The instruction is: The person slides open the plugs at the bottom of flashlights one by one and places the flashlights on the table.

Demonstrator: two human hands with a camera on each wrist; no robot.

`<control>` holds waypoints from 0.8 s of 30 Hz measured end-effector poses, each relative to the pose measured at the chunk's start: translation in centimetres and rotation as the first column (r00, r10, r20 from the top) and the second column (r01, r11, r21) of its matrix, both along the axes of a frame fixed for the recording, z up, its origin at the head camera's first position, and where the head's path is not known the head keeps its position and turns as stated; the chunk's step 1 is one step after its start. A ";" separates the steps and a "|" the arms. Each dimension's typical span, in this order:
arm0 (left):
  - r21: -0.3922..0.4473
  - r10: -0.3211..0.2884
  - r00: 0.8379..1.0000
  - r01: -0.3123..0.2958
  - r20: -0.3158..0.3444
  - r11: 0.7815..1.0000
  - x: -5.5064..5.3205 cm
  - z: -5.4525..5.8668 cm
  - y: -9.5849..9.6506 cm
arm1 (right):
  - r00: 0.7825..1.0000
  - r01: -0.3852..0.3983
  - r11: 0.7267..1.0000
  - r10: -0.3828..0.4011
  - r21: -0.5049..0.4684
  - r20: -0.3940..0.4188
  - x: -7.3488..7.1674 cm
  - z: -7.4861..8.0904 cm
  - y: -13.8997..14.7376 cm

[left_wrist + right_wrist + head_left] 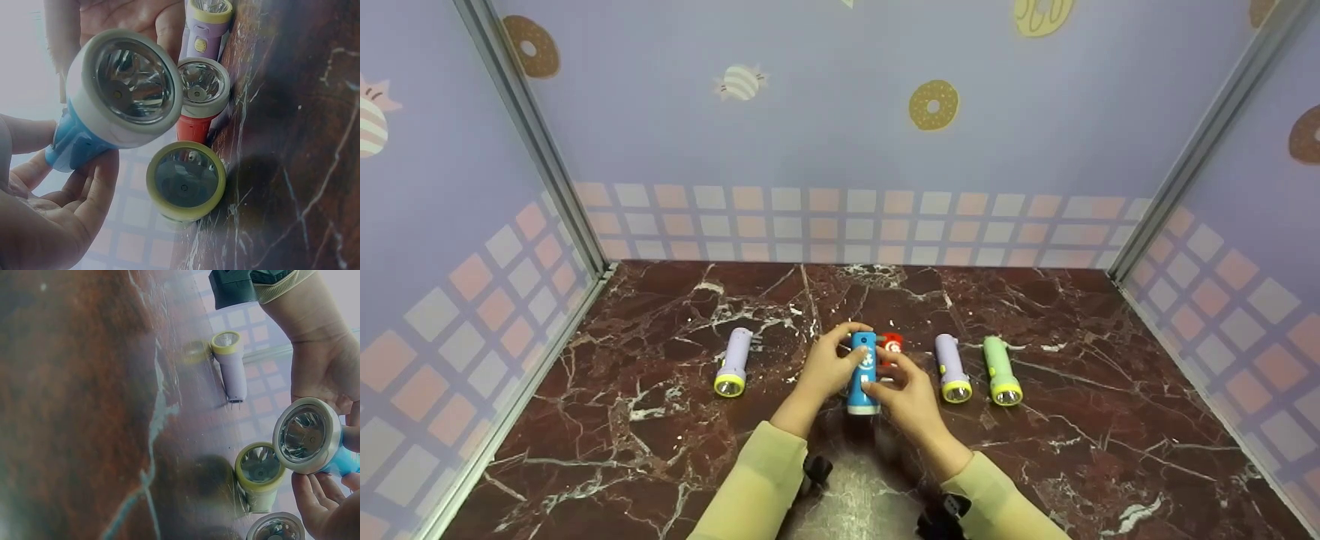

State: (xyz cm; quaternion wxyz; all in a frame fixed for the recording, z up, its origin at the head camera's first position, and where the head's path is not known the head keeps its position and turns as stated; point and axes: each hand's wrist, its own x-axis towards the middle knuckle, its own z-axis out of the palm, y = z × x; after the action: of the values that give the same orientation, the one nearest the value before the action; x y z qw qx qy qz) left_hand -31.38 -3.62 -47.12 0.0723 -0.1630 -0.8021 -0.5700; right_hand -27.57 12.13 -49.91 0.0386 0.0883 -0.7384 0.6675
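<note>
We have both hands on the blue flashlight (864, 367), mid-tabletop (607, 457) and, going by the wrist views, apparently lifted off it. Left hand (829, 369) is curled round the tail end, thumb on the barrel. Right hand (913, 401) pinches the barrel lower down, thumb by the white switch (865, 380). Lens end points back toward the wearer.

Handling, our read: plastic shell, so light and stiff; a firm pinch shouldn't deform it. Smooth barrel may slip or roll in the fingers. Lens (135, 80) is the bit to baby, scratches easily. We'd hold mid-barrel, thumb off the switch; the wider white collar (107, 126) should act as a stop.

Nearby: red flashlight (893, 346), partly behind the right hand; a yellow-rimmed flashlight (185, 179) near the blue one, hidden in the head view; purple flashlight (735, 356) off left; second purple flashlight (951, 361) and green flashlight (999, 364) side by side on the right.
</note>
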 end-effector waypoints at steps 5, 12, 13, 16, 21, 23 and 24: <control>0.002 -0.003 1.000 0.003 0.003 1.000 0.0 0.0 0.0 | 1.000 0.003 1.000 -0.003 0.005 -0.002 0.0 0.0 0.0; -0.001 -0.001 1.000 0.001 0.004 1.000 0.0 0.1 0.0 | 1.000 0.007 1.000 -0.007 0.013 -0.006 0.0 0.0 0.0; -0.004 0.000 1.000 0.000 0.002 1.000 0.0 0.0 0.0 | 1.000 0.010 1.000 -0.010 0.016 -0.007 0.0 0.0 0.0; -0.007 0.000 1.000 0.000 0.009 1.000 0.0 0.0 0.0 | 1.000 0.010 1.000 -0.010 0.020 -0.007 0.0 0.1 0.0; 0.000 0.000 0.999 0.000 0.045 1.000 -0.1 0.0 0.1 | 1.000 0.005 1.000 -0.005 0.011 0.005 0.0 0.0 0.0; -0.001 0.001 0.999 -0.001 0.049 1.000 -0.1 0.0 0.1 | 1.000 0.005 1.000 -0.005 0.006 0.006 0.0 -0.1 0.0; -0.001 0.000 0.999 0.000 0.048 1.000 -0.1 -0.1 0.1 | 1.000 0.008 1.000 -0.008 0.003 0.007 -0.1 -0.1 0.0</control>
State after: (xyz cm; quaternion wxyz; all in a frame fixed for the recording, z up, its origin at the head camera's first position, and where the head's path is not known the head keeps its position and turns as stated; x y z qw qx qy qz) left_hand -31.52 -3.54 -47.17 0.0530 -0.1493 -0.8038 -0.5735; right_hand -27.62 12.13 -50.00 0.0383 0.0832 -0.7399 0.6665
